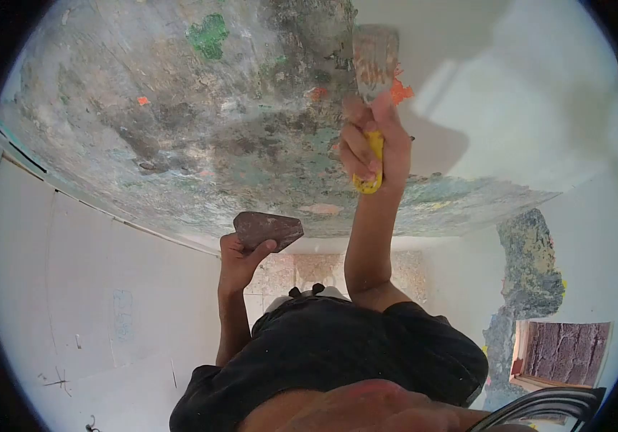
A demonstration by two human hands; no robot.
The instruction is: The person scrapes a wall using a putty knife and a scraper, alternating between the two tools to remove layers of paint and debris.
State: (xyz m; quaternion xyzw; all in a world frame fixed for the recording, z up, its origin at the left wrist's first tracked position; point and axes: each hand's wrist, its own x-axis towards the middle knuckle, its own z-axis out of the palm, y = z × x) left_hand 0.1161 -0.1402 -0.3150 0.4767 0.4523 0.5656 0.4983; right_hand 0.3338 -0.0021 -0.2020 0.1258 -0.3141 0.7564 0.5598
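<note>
My right hand (377,140) is closed around the yellow handle of a putty knife (376,61), raised high in front of me. Its broad blade, streaked with pale and brownish smears, overlaps the border between bare, mottled wall (201,108) and smooth whitish wall (525,79). An orange patch (400,89) shows just beside the blade. Lower down, my left hand (241,263) grips a dark brown flat plate (264,229) with a tapered end, thumb over its lower edge. Whatever handle that plate has is hidden.
To the left runs a white panelled surface (79,281) with faint marks. At right, a rough grey patch (530,263) lies above a framed opening (566,351) showing brickwork. Tiled floor (316,266) shows below, between my arms. A green patch (208,36) marks the upper wall.
</note>
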